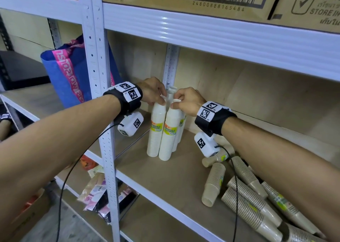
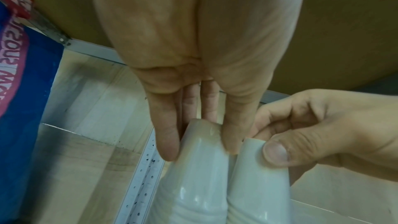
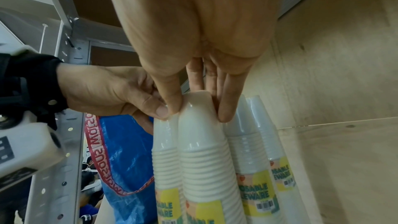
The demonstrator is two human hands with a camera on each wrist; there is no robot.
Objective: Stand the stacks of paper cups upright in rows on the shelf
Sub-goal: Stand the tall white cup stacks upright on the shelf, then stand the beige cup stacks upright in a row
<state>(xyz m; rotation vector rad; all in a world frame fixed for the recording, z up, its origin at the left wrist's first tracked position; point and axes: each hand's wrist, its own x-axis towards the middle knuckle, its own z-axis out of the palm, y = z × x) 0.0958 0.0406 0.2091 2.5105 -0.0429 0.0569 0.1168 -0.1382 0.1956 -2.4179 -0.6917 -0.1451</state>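
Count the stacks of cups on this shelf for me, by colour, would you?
White stacks, standing upright: 4
Brown stacks, lying down: at least 6 (they overlap, and an arm hides part of the pile)
Total: at least 10

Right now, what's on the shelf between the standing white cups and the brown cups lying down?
Nothing: bare shelf board separates the white stacks from the brown stacks, seen in the head view.

Shelf [image 1: 165, 182] carries upright white stacks [image 1: 156, 131] and toppled brown stacks [image 1: 248, 201].
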